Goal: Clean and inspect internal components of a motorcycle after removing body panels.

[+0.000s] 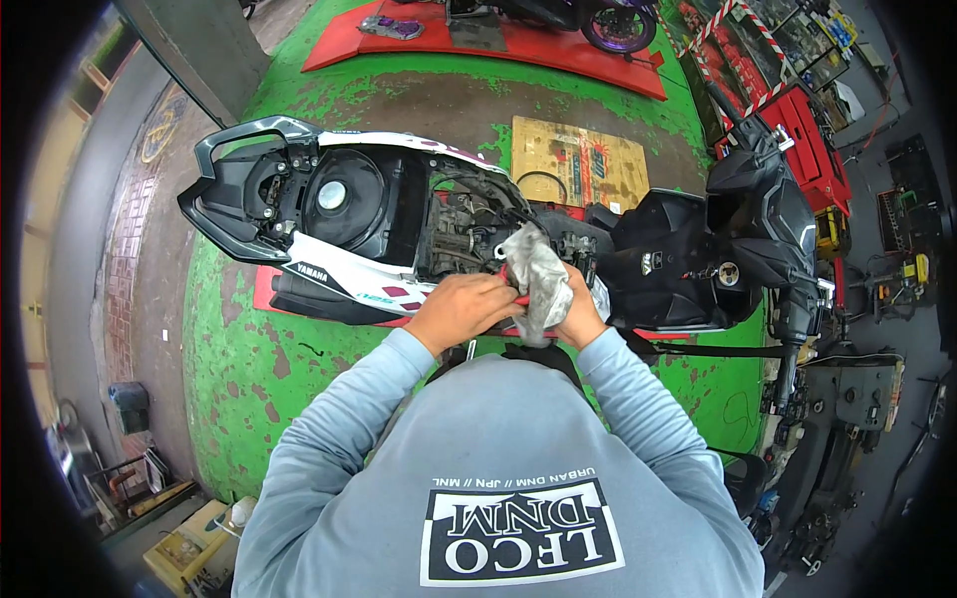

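Note:
Over the middle of a scooter, my right hand point(580, 311) is closed on a crumpled, grease-stained whitish rag point(543, 274). My left hand point(464, 309) meets the rag from the left, its fingers closed around a slim red-handled tool point(520, 299). The rag covers most of that tool, so its kind cannot be made out. Just beyond my hands lies the scooter's exposed engine bay point(454, 229), its covers off. A white and black tail body point(349, 261) with an uncovered storage well point(344, 204) extends to the left. On the right is the black front section point(668, 259).
A flattened cardboard sheet point(623, 164) with a black loop lies beyond the scooter. Farther off, another motorcycle with a purple wheel point(620, 28) stands on a red platform point(349, 40). A red tool cabinet point(812, 149) and a cluttered bench are at right; a yellowish container point(189, 548) sits lower left.

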Demonstrator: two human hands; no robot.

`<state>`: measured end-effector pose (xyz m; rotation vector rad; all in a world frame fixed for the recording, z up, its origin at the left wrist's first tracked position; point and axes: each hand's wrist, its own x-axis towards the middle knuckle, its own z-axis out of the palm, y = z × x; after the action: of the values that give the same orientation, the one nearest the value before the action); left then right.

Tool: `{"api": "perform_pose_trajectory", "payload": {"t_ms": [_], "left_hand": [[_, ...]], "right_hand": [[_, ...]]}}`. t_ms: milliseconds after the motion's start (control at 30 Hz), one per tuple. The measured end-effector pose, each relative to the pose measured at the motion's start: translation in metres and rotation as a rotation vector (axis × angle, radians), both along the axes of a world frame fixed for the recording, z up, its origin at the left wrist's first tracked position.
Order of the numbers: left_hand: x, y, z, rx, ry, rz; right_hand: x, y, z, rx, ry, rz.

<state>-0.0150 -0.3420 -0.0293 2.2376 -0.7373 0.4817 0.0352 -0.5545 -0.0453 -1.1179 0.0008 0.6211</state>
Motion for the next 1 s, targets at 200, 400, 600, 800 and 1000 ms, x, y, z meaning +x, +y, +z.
{"api": "perform_pose_trajectory", "payload": {"t_ms": [200,400,600,800,1000], "left_hand": [[0.002,0.011,0.005,0.201,0.02,-0.058],[0.019,0.013,0.004,0.211,0.062,-0.181],[0.027,0.012,-0.001,0.276,0.08,-0.225],[0.025,0.008,-0.003,0.184,0.028,-0.167],[0.017,0.015,-0.002,0.184,0.057,-0.09]], "right_hand": [[0.005,-0.028,0.007,-0.041,0.15,-0.109],[0.003,-0.034,0.027,-0.653,-0.587,0.313],[-0.002,-0.006,-0.005,-0.647,-0.539,0.171],[0.004,-0.005,-0.023,-0.377,-0.11,0.06],[-0.001,-0.022,0.006,-0.165,0.219,0.078]]}}
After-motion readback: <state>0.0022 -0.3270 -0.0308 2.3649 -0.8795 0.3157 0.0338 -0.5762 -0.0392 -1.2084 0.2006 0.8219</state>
